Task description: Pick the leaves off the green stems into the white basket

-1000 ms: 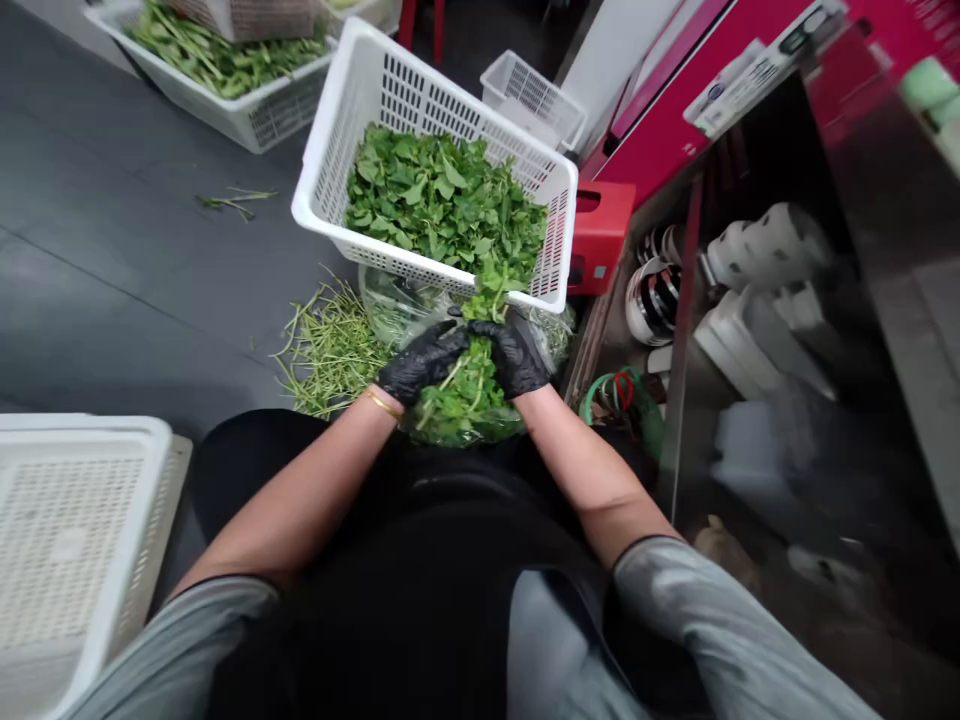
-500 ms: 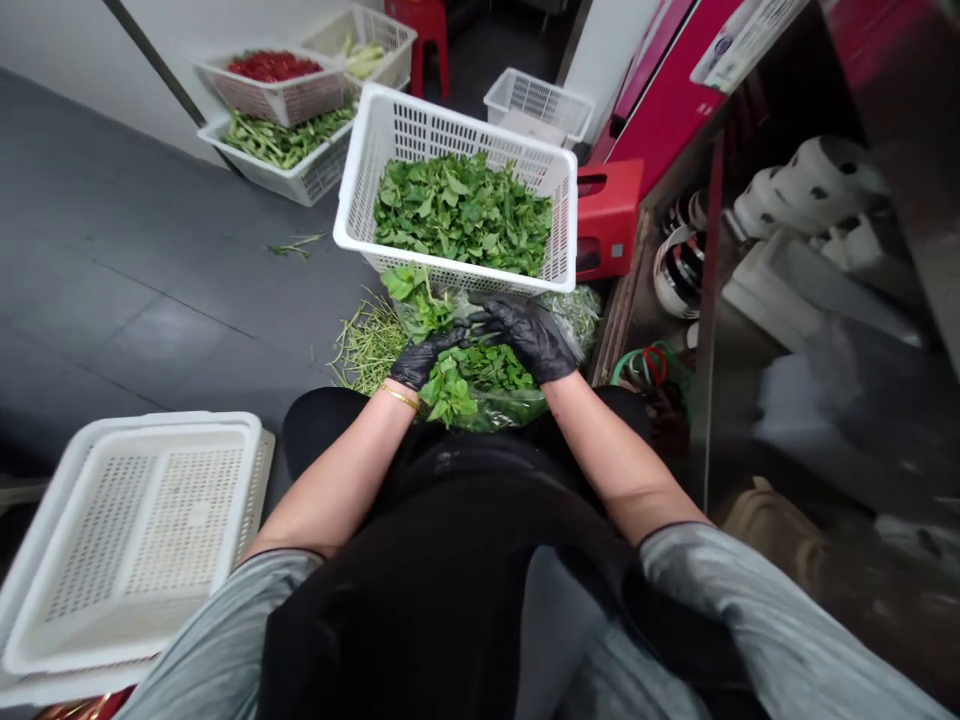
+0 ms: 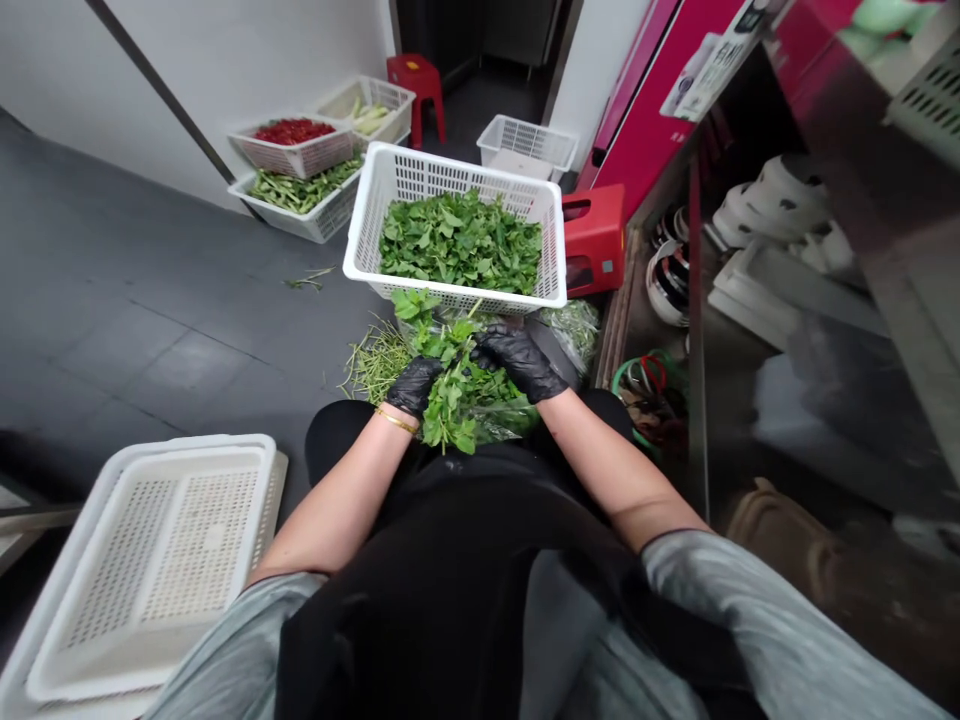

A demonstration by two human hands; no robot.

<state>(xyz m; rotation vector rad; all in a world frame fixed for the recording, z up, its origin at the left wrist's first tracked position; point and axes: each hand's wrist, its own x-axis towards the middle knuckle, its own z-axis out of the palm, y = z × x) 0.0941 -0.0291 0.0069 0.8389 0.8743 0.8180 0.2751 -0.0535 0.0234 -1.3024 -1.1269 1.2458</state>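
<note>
fingers of the black-gloved left hand are clenched around the stems of a leafy green bunch, and those of the black-gloved right hand pinch it from the other side, so both hands grasp the same bunch. it sits over the lap, just above a black apron and a crumpled clear plastic bag. a gold bangle circles the left wrist. the sprigs look light, soft and easily bruised, with thin stems likely to bend rather than resist; a gentle hold low on the stems, below the leaves, seems the safest place to take them. beyond the hands, a heap of bare pale-green stems lies on the grey tiled floor, and a white plastic basket filled with loose green leaves stands just past the bunch. stacked white trays sit to the left, and a red plastic stool stands to the right near stacked bowls. farther off along the wall are a low basket of green beans, a basket of something red, a small white basket and a second red stool.
</note>
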